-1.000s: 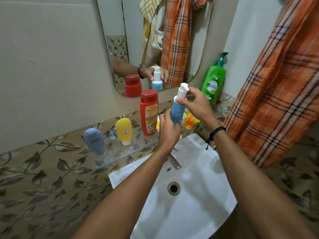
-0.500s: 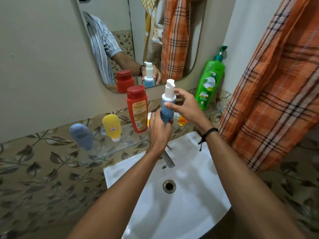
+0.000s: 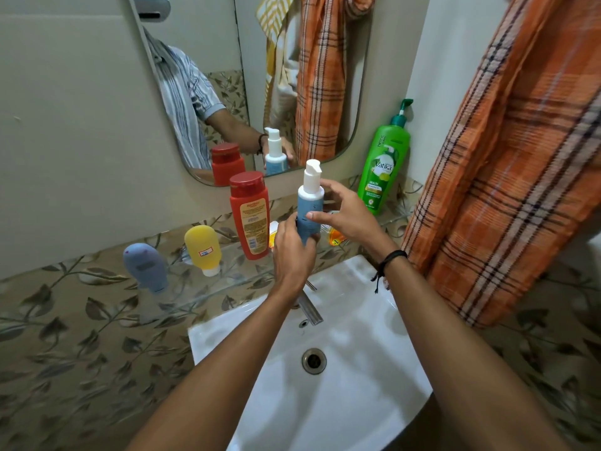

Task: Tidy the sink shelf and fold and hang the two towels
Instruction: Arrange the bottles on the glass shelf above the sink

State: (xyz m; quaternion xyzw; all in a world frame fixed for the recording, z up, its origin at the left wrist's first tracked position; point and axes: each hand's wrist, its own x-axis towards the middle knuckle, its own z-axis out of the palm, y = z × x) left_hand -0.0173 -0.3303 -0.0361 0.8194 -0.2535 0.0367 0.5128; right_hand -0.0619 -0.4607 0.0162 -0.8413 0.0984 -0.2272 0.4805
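Note:
A blue pump bottle (image 3: 309,203) with a white top stands upright over the glass sink shelf (image 3: 227,281). My left hand (image 3: 292,252) grips its lower part. My right hand (image 3: 348,216) rests its fingers on the bottle's side, thumb in front. On the shelf stand a red bottle (image 3: 249,216), a yellow tube (image 3: 203,249), a blue-grey tube (image 3: 146,266) and a green pump bottle (image 3: 383,167). An orange sachet (image 3: 335,237) lies behind my hands. An orange checked towel (image 3: 507,151) hangs at the right. A yellow striped towel shows only in the mirror (image 3: 276,24).
The white sink (image 3: 351,369) with its tap (image 3: 310,307) sits below the shelf. The mirror (image 3: 211,60) hangs on the wall above the bottles. Leaf-patterned tiles (image 3: 65,336) cover the lower wall at the left.
Both hands have brought the blue pump bottle leftwards, closer to the red bottle. My right hand slid from the pump top down to the bottle's side.

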